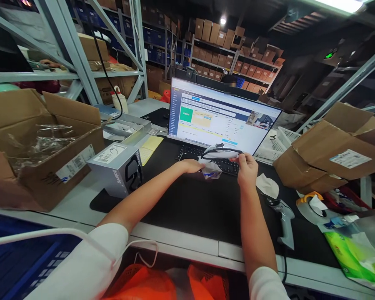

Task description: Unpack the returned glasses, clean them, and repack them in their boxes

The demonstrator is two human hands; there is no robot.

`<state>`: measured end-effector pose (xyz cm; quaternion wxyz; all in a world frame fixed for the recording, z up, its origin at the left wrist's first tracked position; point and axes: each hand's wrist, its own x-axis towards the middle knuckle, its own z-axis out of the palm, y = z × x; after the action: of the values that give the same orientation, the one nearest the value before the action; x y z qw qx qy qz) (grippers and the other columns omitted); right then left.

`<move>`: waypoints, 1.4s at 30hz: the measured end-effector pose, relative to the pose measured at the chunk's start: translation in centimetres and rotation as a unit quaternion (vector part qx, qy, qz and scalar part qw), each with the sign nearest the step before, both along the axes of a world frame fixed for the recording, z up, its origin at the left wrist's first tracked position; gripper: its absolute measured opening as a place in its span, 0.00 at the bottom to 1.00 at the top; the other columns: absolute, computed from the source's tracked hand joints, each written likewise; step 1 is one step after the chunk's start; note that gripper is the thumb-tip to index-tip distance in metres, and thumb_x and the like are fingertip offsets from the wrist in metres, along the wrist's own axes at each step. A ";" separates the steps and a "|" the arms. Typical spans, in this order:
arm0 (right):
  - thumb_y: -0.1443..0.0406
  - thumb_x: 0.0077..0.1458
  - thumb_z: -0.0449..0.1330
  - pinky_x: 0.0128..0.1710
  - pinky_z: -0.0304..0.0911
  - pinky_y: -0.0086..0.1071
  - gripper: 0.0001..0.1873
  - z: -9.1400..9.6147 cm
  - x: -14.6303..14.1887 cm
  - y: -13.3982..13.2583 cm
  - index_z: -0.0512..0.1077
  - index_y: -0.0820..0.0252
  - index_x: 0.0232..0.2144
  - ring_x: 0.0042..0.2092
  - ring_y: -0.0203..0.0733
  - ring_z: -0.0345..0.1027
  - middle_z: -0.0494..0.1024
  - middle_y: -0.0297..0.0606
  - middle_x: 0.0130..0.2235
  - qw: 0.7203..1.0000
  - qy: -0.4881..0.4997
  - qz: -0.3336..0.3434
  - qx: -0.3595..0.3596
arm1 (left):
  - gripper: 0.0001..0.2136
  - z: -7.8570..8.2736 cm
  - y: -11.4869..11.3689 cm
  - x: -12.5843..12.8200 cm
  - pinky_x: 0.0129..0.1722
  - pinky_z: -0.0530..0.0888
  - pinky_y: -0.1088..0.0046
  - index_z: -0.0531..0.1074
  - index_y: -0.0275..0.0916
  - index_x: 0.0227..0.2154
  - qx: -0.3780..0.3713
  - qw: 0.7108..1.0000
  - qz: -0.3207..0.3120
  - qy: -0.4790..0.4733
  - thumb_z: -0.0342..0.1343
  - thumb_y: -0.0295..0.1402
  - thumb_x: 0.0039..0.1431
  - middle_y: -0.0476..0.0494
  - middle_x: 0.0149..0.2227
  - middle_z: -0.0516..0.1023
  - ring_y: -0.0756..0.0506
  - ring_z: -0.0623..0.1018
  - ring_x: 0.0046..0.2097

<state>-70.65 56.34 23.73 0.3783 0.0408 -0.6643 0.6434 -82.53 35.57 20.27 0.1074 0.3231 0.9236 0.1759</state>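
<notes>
My right hand [247, 170] pinches the right end of a thin, black-edged curved piece [223, 150] with a pale middle, raised above the keyboard. I cannot make out its exact kind. At its left end, my left hand [191, 166] is closed, thumb and fingers at the edge of a crumpled whitish wrapper [211, 170] with blue print. The wrapper hangs just under the curved piece. Behind both hands lies a black keyboard [187, 152], in front of a lit monitor [218, 121]. Left of my left forearm stands a grey printed box [115, 175].
An open carton [43, 179] with clear plastic inside stands at the left. To the right lie a barcode scanner [284, 221], a tape roll [312, 207], a green packet [353, 254] and a white scrap [267, 186]. Another carton [328, 154] stands behind them.
</notes>
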 end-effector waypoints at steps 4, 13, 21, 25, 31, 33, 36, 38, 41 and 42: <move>0.49 0.57 0.65 0.41 0.69 0.38 0.18 0.1 0.1 0.2 0.75 0.58 0.34 0.30 0.40 0.74 0.78 0.32 0.27 1.000 0.001 0.013 -0.008 | 0.27 -0.4 -0.2 0.8 0.44 0.74 0.63 0.82 0.35 0.28 0.052 0.998 -0.001 0.029 0.54 0.57 0.59 0.28 0.36 0.84 0.32 0.82 0.43; 0.49 0.56 0.65 0.40 0.68 0.35 0.18 1.4 1.1 -0.5 0.75 0.58 0.28 0.31 0.40 0.73 0.78 0.34 0.26 0.987 -0.101 0.073 0.097 | 0.27 2.1 -4.3 3.5 0.64 0.67 0.61 0.76 0.38 0.54 0.396 0.912 -0.049 0.091 0.43 0.52 0.68 0.35 0.61 0.73 0.38 0.71 0.63; 0.48 0.54 0.66 0.33 0.64 0.32 0.20 -0.1 0.0 -2.8 0.73 0.58 0.28 0.28 0.36 0.66 0.72 0.31 0.24 0.981 -0.139 0.135 0.010 | 0.22 1.9 -4.1 3.7 0.57 0.71 0.56 0.81 0.37 0.44 0.417 0.880 -0.140 -0.179 0.64 0.49 0.54 0.37 0.49 0.82 0.36 0.79 0.52; 0.50 0.54 0.64 0.27 0.59 0.29 0.19 -0.8 -0.6 -3.7 0.73 0.58 0.38 0.25 0.34 0.61 0.68 0.28 0.23 0.976 -0.126 0.156 -0.086 | 0.23 1.4 -3.3 3.7 0.53 0.72 0.60 0.83 0.36 0.39 0.527 0.806 -0.042 -0.266 0.67 0.52 0.50 0.37 0.43 0.84 0.38 0.81 0.46; 0.54 0.48 0.68 0.24 0.56 0.27 0.17 -1.3 -0.9 -4.9 0.72 0.58 0.35 0.24 0.32 0.59 0.66 0.26 0.22 0.960 -0.153 0.186 -0.140 | 0.22 1.3 -3.2 3.9 0.54 0.71 0.60 0.84 0.36 0.37 0.537 0.791 -0.049 -0.288 0.69 0.50 0.48 0.37 0.41 0.85 0.39 0.81 0.46; 0.53 0.46 0.70 0.23 0.54 0.26 0.18 -1.4 -1.0 -4.9 0.71 0.58 0.29 0.23 0.30 0.56 0.62 0.25 0.21 0.960 -0.143 0.190 -0.147 | 0.21 1.1 -3.2 3.7 0.54 0.71 0.60 0.84 0.36 0.38 0.549 0.783 -0.052 -0.289 0.69 0.50 0.48 0.37 0.42 0.84 0.39 0.81 0.46; 0.52 0.44 0.72 0.23 0.54 0.25 0.20 -1.1 -0.9 -4.5 0.69 0.57 0.26 0.23 0.29 0.54 0.61 0.25 0.21 0.966 -0.117 0.171 -0.156 | 0.21 0.7 -3.3 3.4 0.53 0.72 0.63 0.84 0.37 0.38 0.603 0.755 -0.032 -0.256 0.68 0.50 0.51 0.38 0.43 0.84 0.40 0.80 0.48; 0.52 0.44 0.73 0.24 0.56 0.26 0.20 -0.8 -0.6 -4.1 0.70 0.58 0.26 0.24 0.29 0.56 0.63 0.26 0.23 0.968 -0.110 0.169 -0.151 | 0.20 0.7 -3.3 3.3 0.53 0.72 0.65 0.83 0.38 0.39 0.631 0.738 -0.024 -0.238 0.68 0.49 0.51 0.38 0.44 0.84 0.40 0.80 0.49; 0.52 0.46 0.72 0.25 0.60 0.28 0.18 -0.1 0.2 -3.3 0.73 0.58 0.26 0.24 0.32 0.60 0.67 0.28 0.22 0.966 -0.111 0.197 -0.123 | 0.20 1.1 -3.4 3.5 0.53 0.73 0.67 0.83 0.38 0.38 0.668 0.707 -0.020 -0.232 0.69 0.49 0.50 0.39 0.43 0.84 0.41 0.80 0.50; 0.53 0.46 0.72 0.26 0.61 0.29 0.17 0.1 0.5 -2.9 0.73 0.57 0.26 0.24 0.33 0.62 0.69 0.29 0.22 0.964 -0.114 0.215 -0.108 | 0.20 1.3 -3.4 3.6 0.53 0.73 0.66 0.83 0.38 0.37 0.684 0.691 -0.018 -0.234 0.69 0.50 0.50 0.39 0.42 0.84 0.41 0.80 0.49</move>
<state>-70.16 53.45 23.86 0.1551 0.0683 -0.6051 0.7779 -78.96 32.19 21.56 0.0724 0.2721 0.4874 0.8266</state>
